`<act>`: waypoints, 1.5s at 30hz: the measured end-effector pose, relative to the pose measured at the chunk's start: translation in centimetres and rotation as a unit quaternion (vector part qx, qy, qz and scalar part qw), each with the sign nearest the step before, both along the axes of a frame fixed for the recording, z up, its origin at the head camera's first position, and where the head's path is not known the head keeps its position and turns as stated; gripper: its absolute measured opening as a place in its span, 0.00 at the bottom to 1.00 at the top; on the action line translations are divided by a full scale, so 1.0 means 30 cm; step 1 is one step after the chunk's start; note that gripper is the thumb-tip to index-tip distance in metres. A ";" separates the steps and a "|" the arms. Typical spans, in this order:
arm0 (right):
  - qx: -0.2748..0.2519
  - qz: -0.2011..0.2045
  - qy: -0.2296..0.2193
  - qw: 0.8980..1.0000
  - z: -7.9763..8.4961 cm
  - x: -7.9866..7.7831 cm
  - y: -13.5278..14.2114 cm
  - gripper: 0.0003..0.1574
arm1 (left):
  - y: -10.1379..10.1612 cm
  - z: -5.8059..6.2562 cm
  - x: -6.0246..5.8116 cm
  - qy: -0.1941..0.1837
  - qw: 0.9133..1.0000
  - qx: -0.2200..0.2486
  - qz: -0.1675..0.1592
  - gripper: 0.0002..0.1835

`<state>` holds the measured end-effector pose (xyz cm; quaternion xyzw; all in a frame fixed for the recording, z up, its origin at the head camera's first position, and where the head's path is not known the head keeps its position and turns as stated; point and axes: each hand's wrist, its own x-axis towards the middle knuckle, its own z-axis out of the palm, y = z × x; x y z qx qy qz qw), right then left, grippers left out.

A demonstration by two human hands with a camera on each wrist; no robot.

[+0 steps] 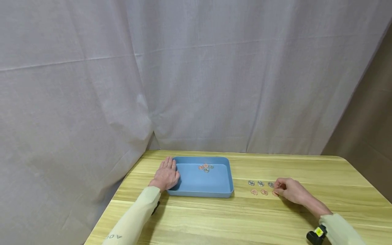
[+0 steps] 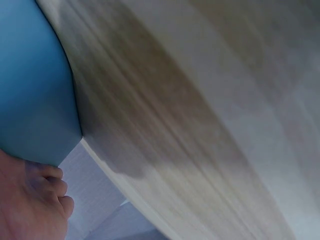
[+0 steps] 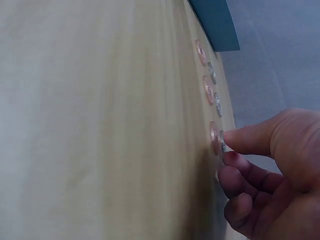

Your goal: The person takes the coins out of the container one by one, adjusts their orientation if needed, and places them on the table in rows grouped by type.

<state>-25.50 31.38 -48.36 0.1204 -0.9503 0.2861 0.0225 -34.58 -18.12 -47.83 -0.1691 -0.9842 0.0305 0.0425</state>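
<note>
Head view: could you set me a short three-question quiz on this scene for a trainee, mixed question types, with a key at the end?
1. True or false: on the wooden table, the row of copper-coloured coins lies nearer the camera than the row of silver-coloured coins.
2. Where is the left hand?
A) Above the row of copper-coloured coins
B) At the left side of the blue tray
C) At the table's right edge
3. How many coins lie inside the tray, and of which colours?

Key
1. True.
2. B.
3. Four: two copper-coloured and two silver-coloured.
</note>
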 end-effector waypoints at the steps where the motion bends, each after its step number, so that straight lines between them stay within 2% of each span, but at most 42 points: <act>1: -0.002 -0.002 0.000 1.000 0.006 -0.004 -0.001 0.07 | 0.001 0.000 0.001 -0.001 1.000 0.001 0.000 0.33; 12: 0.001 0.007 0.003 1.000 0.115 -0.056 -0.056 0.04 | 0.007 0.007 -0.006 -0.001 1.000 -0.002 -0.003 0.33; 23: 0.022 0.039 0.034 0.998 0.180 -0.113 -0.158 0.04 | 0.013 0.008 -0.010 -0.003 1.000 -0.008 -0.005 0.33; 28: 0.024 0.048 0.027 0.998 0.208 -0.134 -0.211 0.03 | 0.014 0.008 -0.009 0.001 1.000 -0.010 -0.006 0.33; 36: 0.002 0.078 0.035 0.996 0.220 -0.187 -0.308 0.03 | 0.004 0.001 -0.005 -0.003 1.000 -0.006 -0.001 0.33; 45: -0.033 0.092 -0.001 0.995 0.217 -0.238 -0.426 0.05 | 0.001 0.003 0.002 0.000 1.000 -0.005 0.001 0.33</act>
